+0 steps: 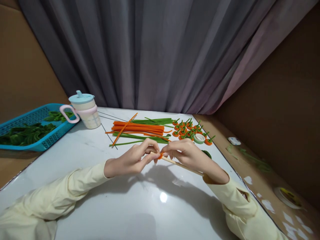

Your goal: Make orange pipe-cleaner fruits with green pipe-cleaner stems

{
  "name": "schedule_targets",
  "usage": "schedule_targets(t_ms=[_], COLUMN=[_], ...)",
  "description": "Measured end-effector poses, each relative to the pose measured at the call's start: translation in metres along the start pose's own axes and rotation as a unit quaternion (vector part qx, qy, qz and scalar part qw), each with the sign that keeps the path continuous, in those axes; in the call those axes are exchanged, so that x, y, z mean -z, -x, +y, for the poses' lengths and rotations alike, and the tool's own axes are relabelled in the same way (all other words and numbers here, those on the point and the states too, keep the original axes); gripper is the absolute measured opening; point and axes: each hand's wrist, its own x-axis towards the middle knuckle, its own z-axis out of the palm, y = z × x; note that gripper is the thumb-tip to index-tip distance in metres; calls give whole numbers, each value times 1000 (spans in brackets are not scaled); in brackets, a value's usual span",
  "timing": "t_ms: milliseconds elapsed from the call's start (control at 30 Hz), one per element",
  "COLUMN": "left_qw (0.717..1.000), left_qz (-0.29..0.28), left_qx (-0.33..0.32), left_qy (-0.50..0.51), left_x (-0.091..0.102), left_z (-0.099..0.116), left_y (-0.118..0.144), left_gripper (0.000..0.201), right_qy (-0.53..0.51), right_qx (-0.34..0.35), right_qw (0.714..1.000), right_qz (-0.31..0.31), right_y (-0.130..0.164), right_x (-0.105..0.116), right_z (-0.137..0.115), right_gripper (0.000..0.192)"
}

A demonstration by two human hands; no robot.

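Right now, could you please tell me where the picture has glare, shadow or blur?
Head view: a bright glare spot on the white tabletop, soft shadows below the left hand and right hand; same head view, far right: the brown wall is dim, and the round object looks somewhat blurred.

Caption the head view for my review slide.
Left hand and right hand pinch an orange piece at a thin stick, orange strips beyond.

The cup (91,119) is cream, checked, blue-lidded; left of it, a turquoise basket (30,147); right of it, an orange curl (160,155) and tan stick (183,165).
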Motion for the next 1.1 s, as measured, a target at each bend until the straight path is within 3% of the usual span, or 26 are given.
schedule_targets(t_ms=[167, 367, 467, 600, 733, 833, 933, 1033, 1100], left_qw=[998, 983, 977, 969, 959, 956, 956, 932, 881], left_qz=[-30, -55, -59, -72, -53, 6, 93, 252, 395], left_qx=[-57, -143, -168, -207, -250, -270, -252, -219, -216], left_qy=[-10, -97, -116, -111, -120, -118, -121, -141, -145], left_x=[0, -3, -5, -6, -8, -9, -3, 16, 37], left_z=[-1, 0, 1, 0, -3, -3, 1, 8, 11], left_y=[2, 8, 8, 6, 4, 3, 1, -4, -10], left_gripper=[9, 18, 22, 43, 47, 38, 33, 26, 20], right_qy=[-49, -156, -244, -341, -406, -416, -380, -324, -287], right_qx=[40, -15, -81, -185, -224, -228, -232, -234, -233], right_qw=[997, 983, 958, 908, 872, 870, 891, 917, 929], right_qz=[-53, -95, -128, -157, -155, -135, -92, -21, 19], right_y=[2, 0, -2, -4, -6, -8, -10, -11, -10], right_x=[7, 4, 1, -3, -12, -17, -21, -24, -24], right_z=[-1, 0, 1, 5, 14, 16, 11, 6, 2], right_gripper=[23, 20, 22, 27, 30, 36, 38, 35, 31])
